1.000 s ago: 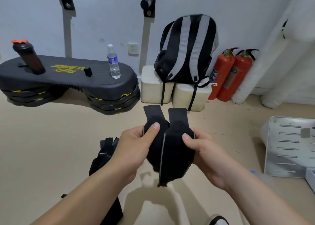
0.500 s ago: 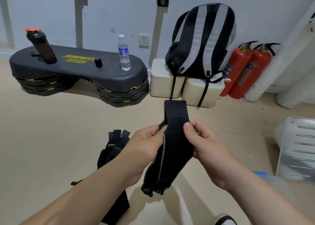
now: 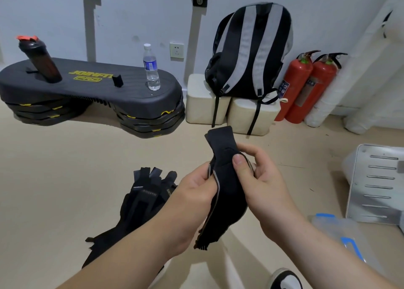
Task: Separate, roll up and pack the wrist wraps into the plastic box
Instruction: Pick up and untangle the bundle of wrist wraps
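The right thumb [image 3: 239, 163] presses on the front of a black wrist wrap [image 3: 227, 197]. The right fingers [image 3: 251, 152] curl round the back of it. So the right hand [image 3: 264, 186] grips the wrap tight. At 9 o'clock from that thumb, the left hand [image 3: 194, 192] pinches the grey edge of the wrap between thumb and fingers. I think both hands hold it so one can pull a layer away while the other stops it from slipping. I cannot tell if this is one wrap or two stuck together.

The wrap is up in the air, off the floor [image 3: 65, 179]. Its short end pokes up to 12 o'clock. Its frayed end hangs down to 6 o'clock.

At 8 o'clock from the hands, a pile of wraps [image 3: 144, 199] lies on the floor, just beside the left arm. These look like the ones waiting to be sorted.

At 4 o'clock sits the plastic box [image 3: 341, 229], clear with blue clips, near the right arm. It is close, likely so a rolled wrap can go straight in. It is blurry, and I see no wrap in it.

Far off at 12 o'clock a striped backpack [image 3: 249, 48] rests on pale blocks. At 10 o'clock is a black step board [image 3: 87, 87] with a water bottle [image 3: 150, 70] on top.
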Action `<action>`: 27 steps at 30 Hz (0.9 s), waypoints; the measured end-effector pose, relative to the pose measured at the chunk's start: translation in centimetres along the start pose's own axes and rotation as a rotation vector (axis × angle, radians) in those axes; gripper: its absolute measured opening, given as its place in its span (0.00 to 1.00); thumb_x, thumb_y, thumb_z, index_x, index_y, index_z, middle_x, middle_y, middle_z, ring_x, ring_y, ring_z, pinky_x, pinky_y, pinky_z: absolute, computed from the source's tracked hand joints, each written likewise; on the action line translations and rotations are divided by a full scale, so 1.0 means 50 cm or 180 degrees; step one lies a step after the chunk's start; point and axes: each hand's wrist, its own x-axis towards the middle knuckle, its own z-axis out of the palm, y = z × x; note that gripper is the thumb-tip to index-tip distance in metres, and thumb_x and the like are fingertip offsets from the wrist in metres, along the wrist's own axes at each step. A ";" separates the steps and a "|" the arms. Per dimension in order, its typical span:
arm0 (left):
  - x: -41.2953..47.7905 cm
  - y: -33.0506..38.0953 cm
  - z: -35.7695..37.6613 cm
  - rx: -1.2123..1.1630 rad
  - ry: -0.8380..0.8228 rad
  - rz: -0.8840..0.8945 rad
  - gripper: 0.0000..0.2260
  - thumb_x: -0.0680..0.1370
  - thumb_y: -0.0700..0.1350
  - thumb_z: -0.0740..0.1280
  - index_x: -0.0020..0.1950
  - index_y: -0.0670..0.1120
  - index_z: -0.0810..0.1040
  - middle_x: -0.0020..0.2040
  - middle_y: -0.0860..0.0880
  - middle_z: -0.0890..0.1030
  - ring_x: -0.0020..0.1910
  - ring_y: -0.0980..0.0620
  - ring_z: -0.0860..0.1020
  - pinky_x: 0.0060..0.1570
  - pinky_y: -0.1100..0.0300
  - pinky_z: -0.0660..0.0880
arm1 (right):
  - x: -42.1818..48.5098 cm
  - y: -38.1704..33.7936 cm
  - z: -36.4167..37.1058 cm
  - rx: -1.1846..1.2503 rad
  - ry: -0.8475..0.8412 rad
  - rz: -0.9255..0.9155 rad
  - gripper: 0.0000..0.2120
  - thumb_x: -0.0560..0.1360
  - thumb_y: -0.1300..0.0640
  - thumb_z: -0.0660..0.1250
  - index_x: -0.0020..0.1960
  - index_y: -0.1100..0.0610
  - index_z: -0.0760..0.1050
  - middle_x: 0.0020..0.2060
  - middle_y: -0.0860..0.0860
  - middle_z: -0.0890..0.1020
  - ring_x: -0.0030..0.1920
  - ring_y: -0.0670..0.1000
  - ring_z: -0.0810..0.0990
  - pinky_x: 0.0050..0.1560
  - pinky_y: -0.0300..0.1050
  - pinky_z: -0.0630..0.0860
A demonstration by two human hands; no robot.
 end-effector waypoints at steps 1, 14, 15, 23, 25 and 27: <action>-0.001 0.001 0.002 0.0013 0.0011 -0.0032 0.11 0.86 0.48 0.63 0.62 0.48 0.84 0.62 0.37 0.84 0.53 0.48 0.81 0.58 0.48 0.75 | -0.002 -0.001 0.001 -0.0020 0.0038 -0.0067 0.08 0.84 0.56 0.66 0.59 0.45 0.81 0.46 0.51 0.90 0.46 0.50 0.88 0.43 0.42 0.81; -0.001 -0.008 0.012 0.0447 0.0356 -0.0068 0.11 0.87 0.52 0.62 0.58 0.51 0.84 0.53 0.45 0.88 0.49 0.50 0.86 0.52 0.53 0.82 | -0.015 -0.003 0.011 -0.0081 0.0072 -0.0369 0.21 0.83 0.63 0.69 0.67 0.40 0.80 0.61 0.39 0.86 0.64 0.41 0.83 0.68 0.45 0.77; -0.001 -0.007 0.012 0.0500 0.0380 -0.0045 0.11 0.86 0.53 0.63 0.57 0.51 0.84 0.52 0.47 0.88 0.49 0.52 0.85 0.53 0.54 0.81 | -0.014 -0.003 0.010 -0.0040 0.0077 -0.0352 0.20 0.83 0.63 0.69 0.66 0.41 0.81 0.61 0.39 0.86 0.64 0.41 0.83 0.68 0.44 0.77; -0.005 0.005 0.014 0.0332 0.0467 0.0482 0.08 0.85 0.39 0.65 0.61 0.45 0.82 0.46 0.38 0.86 0.44 0.50 0.82 0.44 0.58 0.79 | -0.015 -0.005 0.004 0.0108 0.0167 -0.0273 0.13 0.81 0.63 0.71 0.61 0.48 0.82 0.49 0.47 0.89 0.51 0.45 0.87 0.49 0.37 0.81; -0.001 -0.004 0.010 0.0469 0.0458 0.0577 0.09 0.85 0.38 0.65 0.60 0.46 0.82 0.48 0.35 0.85 0.45 0.47 0.81 0.47 0.52 0.79 | -0.014 -0.004 0.003 0.0121 0.0142 -0.0246 0.10 0.80 0.64 0.72 0.56 0.51 0.82 0.46 0.47 0.89 0.48 0.46 0.87 0.47 0.37 0.81; 0.000 -0.010 0.011 0.0557 0.0475 0.0578 0.08 0.84 0.40 0.65 0.58 0.47 0.82 0.52 0.37 0.86 0.49 0.46 0.83 0.53 0.45 0.80 | -0.013 0.000 0.000 0.0073 0.0190 -0.0206 0.07 0.79 0.66 0.73 0.52 0.55 0.80 0.39 0.43 0.86 0.42 0.43 0.84 0.43 0.34 0.79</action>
